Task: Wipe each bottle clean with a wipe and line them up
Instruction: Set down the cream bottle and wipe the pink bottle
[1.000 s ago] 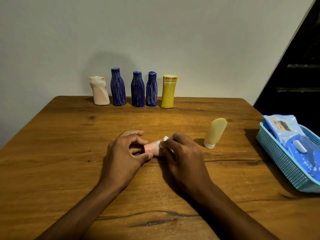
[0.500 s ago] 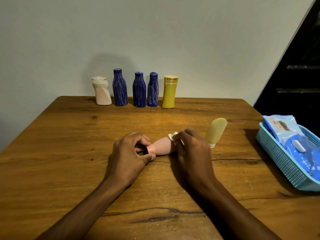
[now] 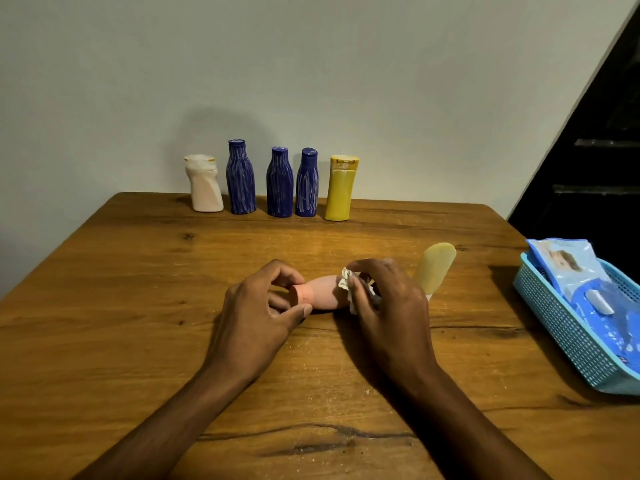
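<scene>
- Lying on its side near the middle of the wooden table point(image 3: 104, 306), a pink bottle point(image 3: 323, 294) points its cap toward the left hand point(image 3: 258, 323) and its base toward the right hand point(image 3: 391, 306).
- The left hand sits at the cap end, with curled fingers above and the thumb below pinching the pink cap between them.
- The right hand covers the bottle's far end; its curled fingers press a crumpled white wipe point(image 3: 349, 287) against the body of the bottle, and the wipe sticks out between hand and bottle.
- Between the two hands only the short middle stretch of the bottle shows.
- Just behind the right hand, a pale yellow tube point(image 3: 437, 265) stands on its cap, leaning a little to the right; its lower part is hidden by the hand.
- Along the back edge of the table, against the wall, five bottles stand upright in a row: a white bottle point(image 3: 204, 185) at the left, then three blue bottles point(image 3: 241, 178), point(image 3: 280, 183), point(image 3: 307, 183), then a yellow bottle point(image 3: 341, 188) at the right.
- At the right edge of the table is a light blue basket point(image 3: 561, 327), well apart from the hands, holding a blue pack of wipes point(image 3: 575, 271).
</scene>
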